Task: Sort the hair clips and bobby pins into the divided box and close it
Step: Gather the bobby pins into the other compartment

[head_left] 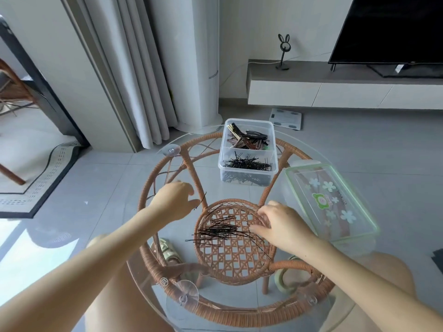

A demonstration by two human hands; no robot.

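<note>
Bobby pins (221, 230) lie heaped on the glass table (115, 238) near the divided box (248, 152), the left hand (176, 200) pinching one pin (201, 200) while the right hand's (279, 224) fingertips (255, 228) press into the heap, grip unclear, lid (332, 202) lying alongside.

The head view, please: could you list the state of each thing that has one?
Divided box: open, both compartments partly filled.
Lid: off, lying right of the box.
Loose bobby pins: unsorted on the glass.
Left hand: pinching one bobby pin.
Right hand: fingers on the loose pins.
</note>
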